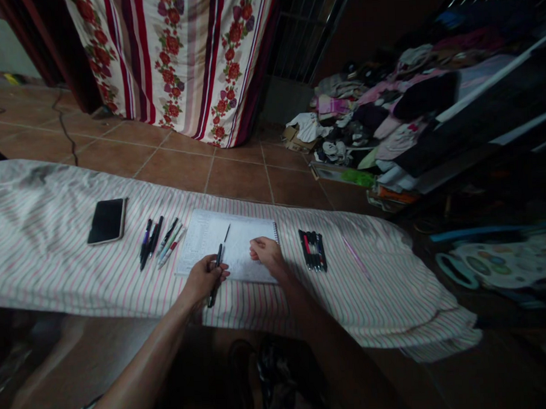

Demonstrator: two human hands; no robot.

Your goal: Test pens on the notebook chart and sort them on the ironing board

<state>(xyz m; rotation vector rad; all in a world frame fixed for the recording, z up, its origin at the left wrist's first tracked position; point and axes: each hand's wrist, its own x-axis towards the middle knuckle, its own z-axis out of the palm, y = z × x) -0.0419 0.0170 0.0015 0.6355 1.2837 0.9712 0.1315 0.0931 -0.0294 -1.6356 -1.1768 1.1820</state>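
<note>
My left hand (204,278) is closed around a dark pen (216,272), held upright at the near left edge of an open spiral notebook (238,239). My right hand (266,253) rests on the notebook's lower right part with its fingers curled; I cannot make out anything in them. Another thin pen (226,233) lies on the page just above my left hand. The notebook sits on a striped cloth-covered board (53,250).
Several pens (161,239) lie left of the notebook, and a dark phone (106,221) lies further left. A bundle of pens (313,250) and a pink pen (355,256) lie to the right. Beyond are a tiled floor, a floral curtain (180,58) and a clothes pile (387,121).
</note>
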